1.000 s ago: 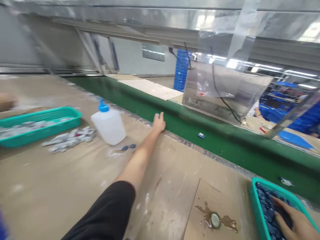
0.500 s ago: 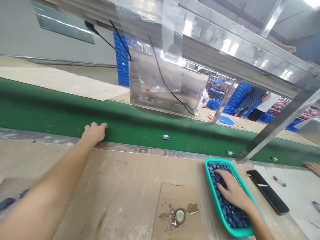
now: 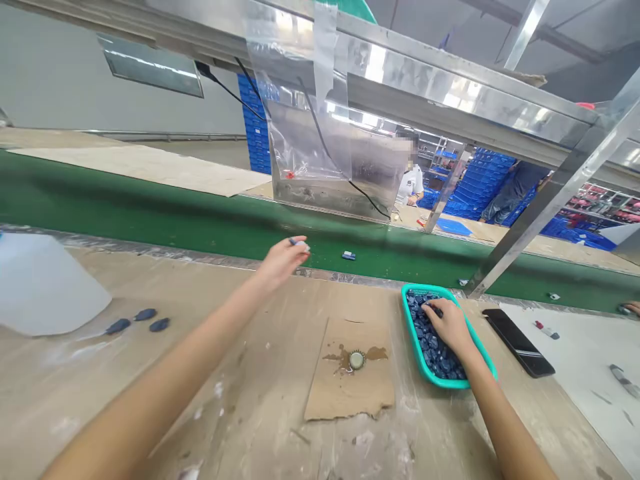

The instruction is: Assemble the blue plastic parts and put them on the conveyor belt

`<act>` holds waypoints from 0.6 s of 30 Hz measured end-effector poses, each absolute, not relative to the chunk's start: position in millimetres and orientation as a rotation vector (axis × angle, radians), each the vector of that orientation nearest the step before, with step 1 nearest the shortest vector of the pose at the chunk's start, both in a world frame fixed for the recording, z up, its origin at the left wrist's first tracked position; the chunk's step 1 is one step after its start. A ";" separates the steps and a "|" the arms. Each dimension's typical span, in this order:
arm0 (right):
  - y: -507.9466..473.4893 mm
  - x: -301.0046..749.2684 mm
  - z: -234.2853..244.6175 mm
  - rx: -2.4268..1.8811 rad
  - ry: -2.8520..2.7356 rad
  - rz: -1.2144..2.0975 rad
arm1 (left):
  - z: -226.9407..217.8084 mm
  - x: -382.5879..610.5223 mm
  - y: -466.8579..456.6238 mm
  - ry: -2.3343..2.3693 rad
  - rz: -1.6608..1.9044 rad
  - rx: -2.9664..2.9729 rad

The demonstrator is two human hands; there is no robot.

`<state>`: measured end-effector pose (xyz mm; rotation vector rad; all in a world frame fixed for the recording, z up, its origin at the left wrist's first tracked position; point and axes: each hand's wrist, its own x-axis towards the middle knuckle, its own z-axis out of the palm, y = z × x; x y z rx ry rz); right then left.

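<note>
Cut off by the left edge of view: a white plastic bottle (image 3: 45, 283) on the bench (image 3: 240, 427), only its side and shoulder showing; just beside it, toward the bench's middle, three dark blue pieces (image 3: 145, 319), blurred. Too small to identify: the small piece (image 3: 299, 244) pinched in the fingertips of the left hand (image 3: 281, 261), held over the far edge of the bench where it meets the green belt (image 3: 150, 213); pale at the tip, nothing more legible. Palm down in the teal basket (image 3: 487, 365) near the far right of the bench: the right hand (image 3: 447, 325), fingertips hidden among the blue parts (image 3: 425, 337); cannot tell whether clenched on any of them or merely resting there. Barely in view at the right edge: fingertips of another person (image 3: 633, 308) at the far edge of a white sheet (image 3: 575, 347).

Worn beige bench top, stained and smeared pale; near its middle a torn cardboard scrap (image 3: 350, 393) bearing a bottle cap (image 3: 357, 360) in a brown puddle; just right of the basket, a dark phone (image 3: 517, 341) lying flat. On the belt, a small part (image 3: 349, 255) apart from the left hand. Overhead, a metal frame (image 3: 450, 80) with a clear bag (image 3: 310, 133) taped on and hanging; beyond, stacked blue crates (image 3: 257, 127), a grey wall, other people at work.
</note>
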<state>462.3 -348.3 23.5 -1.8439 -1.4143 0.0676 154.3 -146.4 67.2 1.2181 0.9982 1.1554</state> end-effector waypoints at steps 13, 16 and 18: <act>-351.9 409.2 46.6 -1.480 -1.267 0.665 | 40.4 176.3 -257.0 0.572 0.821 1.037; -352.4 382.9 42.1 -1.558 -1.527 0.834 | 33.6 181.2 -253.9 0.607 0.796 1.054; -351.9 366.9 37.3 -1.606 -1.700 0.810 | 30.5 182.0 -253.6 0.615 0.785 1.121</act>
